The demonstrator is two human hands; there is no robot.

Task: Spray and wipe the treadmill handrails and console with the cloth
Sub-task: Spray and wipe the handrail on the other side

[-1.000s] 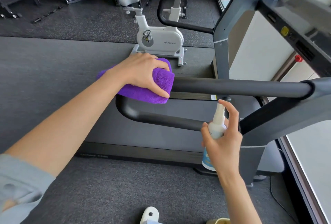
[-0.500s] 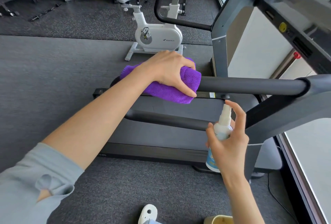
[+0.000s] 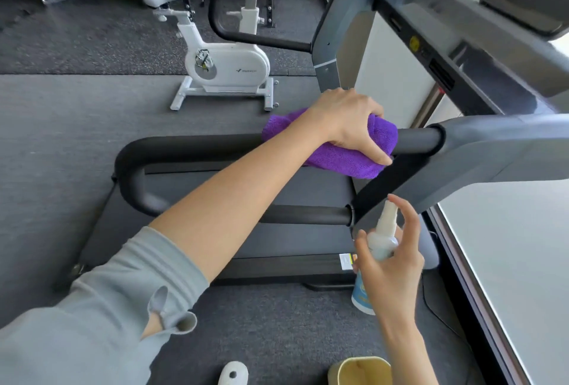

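Far left was just dark rubber gym floor [image 3: 61, 144] with plenty of room, and my grey sleeve [image 3: 101, 317] ran off the bottom corner. Past that, the curved end of the near handrail [image 3: 191, 146] looped down over the treadmill deck [image 3: 277, 249], nothing beside it. A white exercise bike [image 3: 228, 67] stood well behind, with the far handrail [image 3: 261, 12] above it; the racks at the top edge were cut off and blurry.

My left hand [image 3: 348, 120] was clamped over the purple cloth [image 3: 348, 157], fingers curled down the front of it, the cloth wrapped round the near handrail close to where the bar met the grey upright [image 3: 492, 150]. Only a short bit of bare bar was left on that side.

Lower down, my right hand [image 3: 391, 264] gripped the spray bottle [image 3: 381, 240], index finger arched over the nozzle; most of the label was hidden behind my palm. The console [image 3: 480, 43] ran out of frame top right, too blurred to read its buttons. A tan thing [image 3: 360, 369] was cropped at the bottom edge, couldn't tell what
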